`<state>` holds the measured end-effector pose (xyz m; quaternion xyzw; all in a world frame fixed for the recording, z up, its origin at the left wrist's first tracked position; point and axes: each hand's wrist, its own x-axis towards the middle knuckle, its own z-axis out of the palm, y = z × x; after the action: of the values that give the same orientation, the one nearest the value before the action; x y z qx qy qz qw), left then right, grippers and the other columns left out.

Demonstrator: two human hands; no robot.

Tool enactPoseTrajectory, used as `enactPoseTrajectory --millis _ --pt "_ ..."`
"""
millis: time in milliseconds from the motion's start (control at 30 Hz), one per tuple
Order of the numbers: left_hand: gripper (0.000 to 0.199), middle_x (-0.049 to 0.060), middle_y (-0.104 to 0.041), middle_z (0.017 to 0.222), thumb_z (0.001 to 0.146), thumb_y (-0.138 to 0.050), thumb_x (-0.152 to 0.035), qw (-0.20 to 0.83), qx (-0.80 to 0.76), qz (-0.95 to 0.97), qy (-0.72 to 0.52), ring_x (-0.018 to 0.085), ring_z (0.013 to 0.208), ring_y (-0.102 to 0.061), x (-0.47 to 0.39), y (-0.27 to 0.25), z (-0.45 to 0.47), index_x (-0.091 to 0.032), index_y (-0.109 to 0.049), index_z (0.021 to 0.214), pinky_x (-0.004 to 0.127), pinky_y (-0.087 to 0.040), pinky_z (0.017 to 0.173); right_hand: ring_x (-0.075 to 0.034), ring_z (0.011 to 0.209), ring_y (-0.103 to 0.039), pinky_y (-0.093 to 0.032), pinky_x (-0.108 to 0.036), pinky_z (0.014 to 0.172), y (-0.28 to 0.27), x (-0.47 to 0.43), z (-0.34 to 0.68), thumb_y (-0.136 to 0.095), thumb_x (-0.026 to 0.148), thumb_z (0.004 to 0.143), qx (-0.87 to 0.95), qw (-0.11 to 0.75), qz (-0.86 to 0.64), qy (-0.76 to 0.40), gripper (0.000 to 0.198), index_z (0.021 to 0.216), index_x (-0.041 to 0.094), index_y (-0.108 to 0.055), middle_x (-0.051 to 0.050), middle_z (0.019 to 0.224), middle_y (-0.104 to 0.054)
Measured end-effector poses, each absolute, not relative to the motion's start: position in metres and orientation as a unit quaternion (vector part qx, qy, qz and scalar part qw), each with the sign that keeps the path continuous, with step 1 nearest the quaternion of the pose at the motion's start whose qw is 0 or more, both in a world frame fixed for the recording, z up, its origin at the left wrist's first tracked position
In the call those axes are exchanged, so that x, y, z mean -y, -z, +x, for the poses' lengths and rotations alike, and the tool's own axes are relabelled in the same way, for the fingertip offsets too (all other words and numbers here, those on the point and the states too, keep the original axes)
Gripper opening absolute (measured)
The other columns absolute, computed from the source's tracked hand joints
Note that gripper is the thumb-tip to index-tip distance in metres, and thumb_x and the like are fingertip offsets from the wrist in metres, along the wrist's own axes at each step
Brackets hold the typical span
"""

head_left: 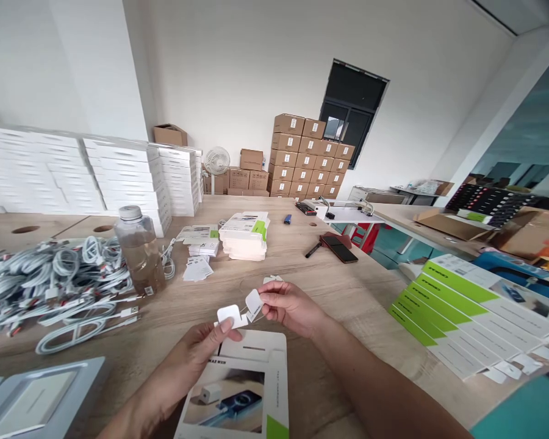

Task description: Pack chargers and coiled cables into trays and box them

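Observation:
My left hand (208, 344) is closed, thumb on top, on a white piece with rounded corners (229, 315). Between the thumb and fingers of my right hand (290, 305) is a small white card (254, 303) with dark print along its lower edge. The two white pieces nearly meet; whether they are joined I cannot tell. Just below my hands is a flat white and green charger box (238, 390), with a slotted tab at its upper end and a picture of a phone and charger. My left hand overlaps its upper left edge.
Coiled white cables (55, 280) and a bottle (139, 250) lie and stand at left. Beyond my hands are stacked flat boxes (243, 235) and small leaflets (197, 268). A phone (339, 249) is farther right, stacked green-white boxes (471, 317) at the right edge, a grey tray (85, 381) lower left.

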<state>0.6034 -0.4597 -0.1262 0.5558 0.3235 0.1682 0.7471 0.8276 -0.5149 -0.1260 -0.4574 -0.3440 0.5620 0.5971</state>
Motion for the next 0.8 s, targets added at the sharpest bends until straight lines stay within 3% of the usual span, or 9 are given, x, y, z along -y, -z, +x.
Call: enactPoseTrajectory --millis 167,300,600,733,800 --pt "0.044 -0.001 -0.062 0.06 0.075 -0.067 -0.059 0.743 -0.323 0.565 -0.155 0.014 0.055 -0.051 0.462 0.123 0.607 -0.015 -0.067 0.076 0.025 -0.037 0.057 -0.011 0.059 -0.061 -0.05 -0.023 0.058 0.129 0.516 0.831 -0.079 0.032 0.069 0.44 0.55 -0.519 -0.484 0.026 0.086 0.014 -0.072 -0.001 0.066 -0.067" --pt "0.048 -0.005 -0.05 0.055 0.076 -0.064 -0.062 0.685 -0.314 0.644 -0.133 0.011 0.052 -0.039 0.459 0.124 0.606 -0.014 -0.067 0.073 0.024 -0.028 0.053 -0.011 0.059 -0.06 -0.05 -0.024 0.059 0.123 0.519 0.829 -0.07 0.031 0.075 0.52 0.515 -0.567 -0.378 0.019 0.085 0.015 -0.073 0.0 0.065 -0.066" --pt "0.047 -0.003 -0.054 0.064 0.078 -0.058 -0.062 0.645 -0.309 0.688 -0.123 0.015 0.062 -0.047 0.456 0.13 0.602 -0.016 -0.065 0.074 0.026 -0.037 0.062 -0.016 0.06 -0.058 -0.048 -0.029 0.059 0.126 0.51 0.885 -0.059 0.032 0.08 0.484 0.513 -0.682 -0.193 0.022 0.086 0.017 -0.074 -0.003 0.065 -0.067" --pt "0.045 -0.003 -0.055 0.067 0.08 -0.057 -0.061 0.628 -0.284 0.714 -0.125 0.015 0.066 -0.049 0.455 0.131 0.604 -0.017 -0.065 0.072 0.026 -0.039 0.066 -0.023 0.094 -0.06 -0.047 -0.035 0.084 0.128 0.513 0.878 -0.069 0.02 0.072 0.517 0.487 -0.689 -0.146 0.009 0.078 0.023 -0.076 -0.007 0.096 -0.072" --pt "0.045 -0.003 -0.055 0.067 0.08 -0.057 -0.061 0.618 -0.281 0.726 -0.111 0.015 0.066 -0.048 0.456 0.13 0.605 -0.017 -0.065 0.072 0.025 -0.039 0.066 -0.023 0.1 -0.059 -0.045 -0.034 0.087 0.126 0.518 0.857 -0.069 0.023 0.077 0.545 0.475 -0.674 -0.149 0.01 0.083 0.024 -0.076 -0.007 0.104 -0.07"
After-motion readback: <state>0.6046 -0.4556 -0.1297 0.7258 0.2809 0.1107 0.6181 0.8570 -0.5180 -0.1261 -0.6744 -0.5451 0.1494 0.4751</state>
